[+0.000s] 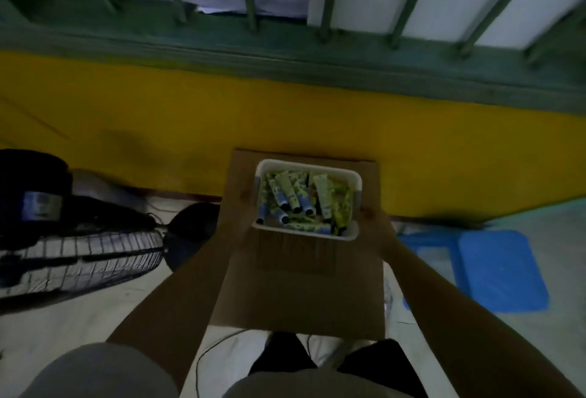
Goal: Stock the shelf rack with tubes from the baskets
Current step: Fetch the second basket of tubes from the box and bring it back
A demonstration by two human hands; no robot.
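From the head camera, looking straight down, a white basket [307, 232] sits on top of a brown cardboard box [301, 296] that stands on the floor against a yellow wall [222, 106]. The basket is heaped with tubes [285, 190] — pale green with blue ends and dark caps — lying every which way. The left hand [245, 204] is at the basket's left side and the right hand [372, 218] at its right side, both arms reaching down from the bottom of the view. The picture is dim and smeared, so whether the fingers curl round the rim or only lie against it I cannot tell. To the left a dark fan [79, 251] with a wire grille lies on the pale floor [95, 312]; to the right is a blue stool [498, 270]. Above the yellow band runs a green railing [285, 48] — upright bars before a white surface.
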